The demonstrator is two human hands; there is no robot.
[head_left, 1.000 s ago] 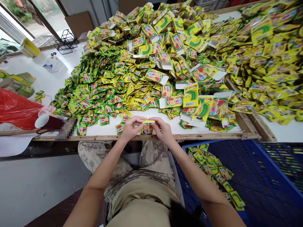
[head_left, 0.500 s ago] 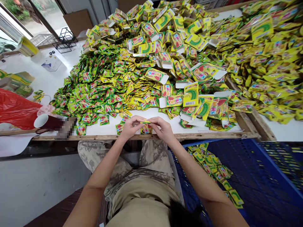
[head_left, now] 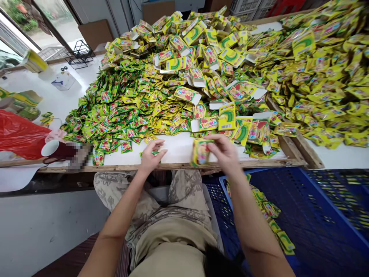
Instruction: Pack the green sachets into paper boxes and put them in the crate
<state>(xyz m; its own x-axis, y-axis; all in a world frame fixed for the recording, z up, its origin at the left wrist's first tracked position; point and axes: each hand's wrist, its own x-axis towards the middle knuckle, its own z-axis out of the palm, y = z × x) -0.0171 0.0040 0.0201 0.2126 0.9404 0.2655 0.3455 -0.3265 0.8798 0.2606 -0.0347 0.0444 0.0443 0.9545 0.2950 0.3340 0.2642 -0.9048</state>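
A small green and yellow candy box (head_left: pixel 200 152), blurred by motion, is pinched in my right hand (head_left: pixel 226 152) above the front edge of the white table. My left hand (head_left: pixel 152 156) is apart from it, fingers loosely curled with a gap between thumb and forefinger. Beneath the left hand a few small candy packets (head_left: pixel 152 153) lie partly hidden. Past my hands is a big heap of green and yellow packets (head_left: pixel 123 111). Small cardboard boxes (head_left: pixel 227 116), some with flaps open, are piled on the heap's right side and back.
Below the table at right stands a blue plastic crate (head_left: pixel 291 204) with several boxes (head_left: pixel 285 241) inside. A wooden strip (head_left: pixel 305 152) divides off more yellow packets (head_left: pixel 334 88). On the left are a dark mug (head_left: pixel 59 150), a red plastic bag (head_left: pixel 21 134) and a black wire rack (head_left: pixel 80 54).
Both hands were together on the small box. Now my left hand has let go and moved slightly left, while my right hand has carried the box to the right.
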